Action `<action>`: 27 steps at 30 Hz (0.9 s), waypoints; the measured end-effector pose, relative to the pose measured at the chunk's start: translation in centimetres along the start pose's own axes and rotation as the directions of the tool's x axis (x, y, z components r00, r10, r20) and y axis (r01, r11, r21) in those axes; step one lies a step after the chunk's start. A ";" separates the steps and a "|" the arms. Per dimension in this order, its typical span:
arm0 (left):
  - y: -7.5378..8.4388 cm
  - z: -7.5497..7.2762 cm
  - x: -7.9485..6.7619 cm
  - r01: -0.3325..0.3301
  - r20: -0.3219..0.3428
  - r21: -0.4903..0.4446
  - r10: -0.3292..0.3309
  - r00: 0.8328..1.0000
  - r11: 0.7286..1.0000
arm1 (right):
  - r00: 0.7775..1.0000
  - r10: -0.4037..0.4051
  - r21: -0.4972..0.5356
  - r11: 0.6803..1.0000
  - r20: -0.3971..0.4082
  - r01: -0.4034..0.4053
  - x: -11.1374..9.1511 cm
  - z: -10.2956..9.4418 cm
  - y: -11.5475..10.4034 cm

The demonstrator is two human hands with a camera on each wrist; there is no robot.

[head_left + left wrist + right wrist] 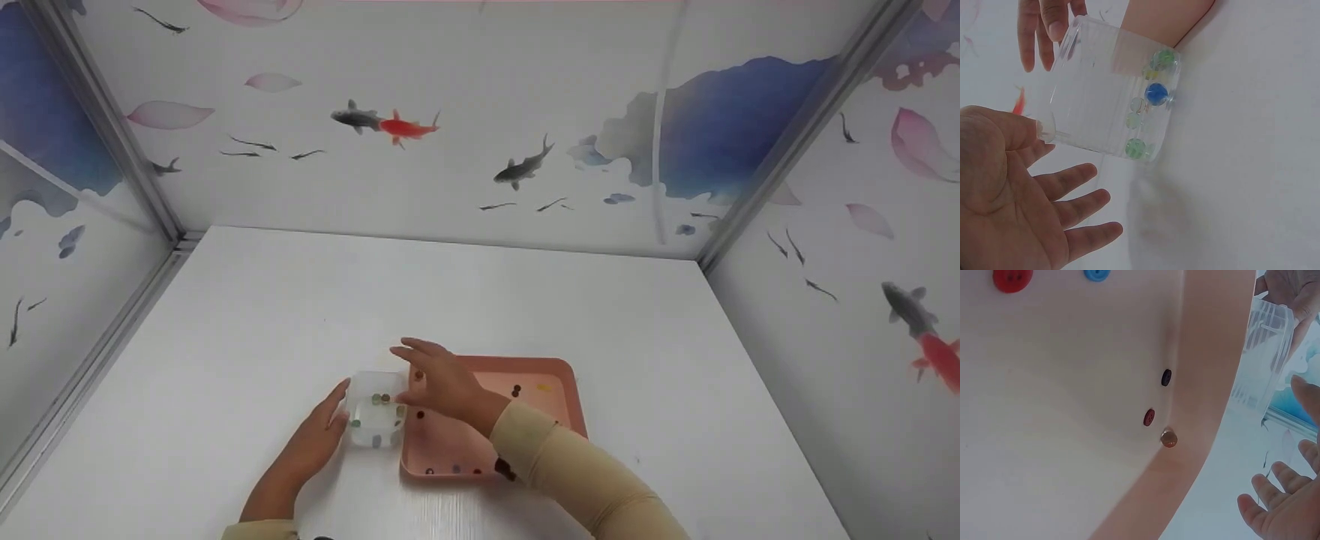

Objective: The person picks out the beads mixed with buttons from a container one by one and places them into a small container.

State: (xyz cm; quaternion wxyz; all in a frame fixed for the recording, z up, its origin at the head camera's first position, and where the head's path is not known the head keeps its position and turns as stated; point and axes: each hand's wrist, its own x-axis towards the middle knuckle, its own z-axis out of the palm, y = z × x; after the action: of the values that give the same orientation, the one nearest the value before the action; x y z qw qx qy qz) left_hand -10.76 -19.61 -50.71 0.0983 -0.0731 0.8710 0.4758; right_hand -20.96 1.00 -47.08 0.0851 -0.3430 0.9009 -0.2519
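A clear plastic box stands on the table with several glass marbles in it, green ones and a blue marble among them. At its left side is my left hand, thumb touching the rim and the other fingers spread. My right hand hovers with extended fingers over the border between the box and a pink tray; nothing shows in its grasp. Inside the tray lie a red button, a blue button, several others, and a brownish marble in a corner.
The box stands close against the tray's left side on a white table. Panels printed with fish, such as the back wall, enclose it on three sides. My right sleeve covers part of the tray's lower right.
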 end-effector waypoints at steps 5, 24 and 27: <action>-0.1 0.0 0.0 0.000 -0.003 -0.003 0.000 1.000 1.000 | 1.000 -0.015 -0.012 1.000 -0.007 0.015 -0.1 -0.2 0.5; -0.1 0.0 -0.2 -0.030 -0.006 -0.016 0.030 1.000 0.999 | 0.999 -0.047 0.017 0.999 -0.006 0.047 -0.3 -0.4 2.4; -0.1 0.0 -0.1 -0.022 -0.008 -0.006 0.022 1.000 1.000 | 0.999 -0.049 0.024 0.999 0.002 0.048 -0.2 -0.4 2.6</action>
State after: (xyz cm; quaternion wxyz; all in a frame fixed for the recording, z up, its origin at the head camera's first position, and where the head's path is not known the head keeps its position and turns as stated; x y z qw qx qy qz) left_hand -10.61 -19.67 -50.79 0.0895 -0.0656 0.8706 0.4793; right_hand -22.43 2.95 -48.12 0.0844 -0.3641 0.8892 -0.2639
